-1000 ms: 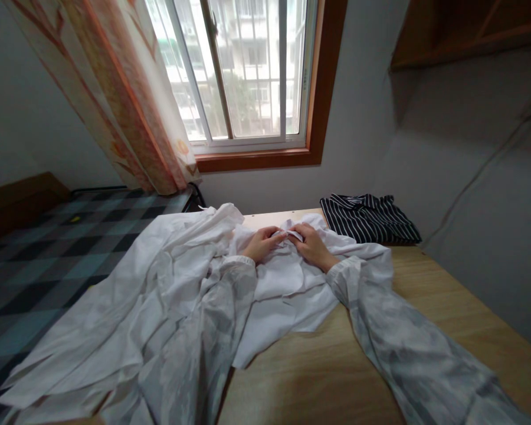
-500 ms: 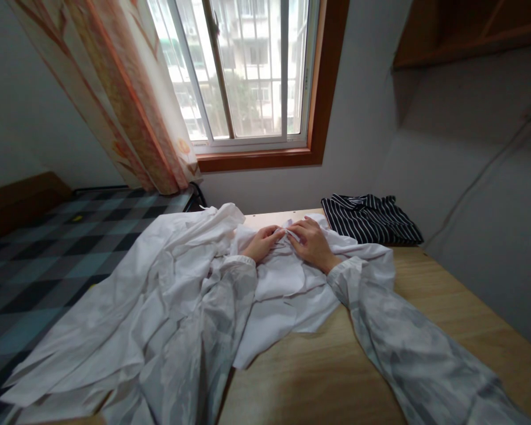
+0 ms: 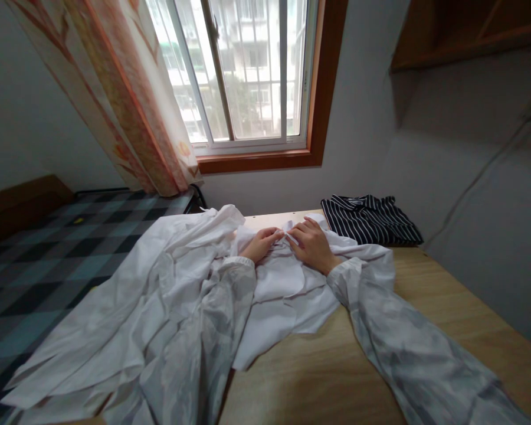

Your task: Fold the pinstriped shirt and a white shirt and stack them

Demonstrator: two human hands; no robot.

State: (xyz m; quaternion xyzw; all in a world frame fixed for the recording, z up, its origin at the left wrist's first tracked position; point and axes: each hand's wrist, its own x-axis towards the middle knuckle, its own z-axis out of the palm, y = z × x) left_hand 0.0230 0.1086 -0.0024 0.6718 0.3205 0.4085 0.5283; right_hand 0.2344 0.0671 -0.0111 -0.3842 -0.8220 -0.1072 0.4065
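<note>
A crumpled white shirt (image 3: 278,280) lies spread over the far half of the wooden table (image 3: 301,378). Its cloth hangs off to the left in long folds. My left hand (image 3: 262,243) pinches the fabric near the top of the shirt. Close beside it, my right hand (image 3: 312,244) is closed on the same stretch of cloth, fingertips almost meeting the left ones. What exact part of the shirt sits between the fingers is too small to make out. Both forearms, in pale grey patterned sleeves, rest over the shirt and table.
A folded black-and-white striped garment (image 3: 371,219) lies at the table's far right corner. On the left is a bed with a checked cover (image 3: 71,254). The window (image 3: 252,77), a curtain (image 3: 128,100) and a wall shelf (image 3: 464,35) stand beyond.
Both hands stay at nearly the same place on the shirt, with only slight finger movement. The shirt's layout looks unchanged.
</note>
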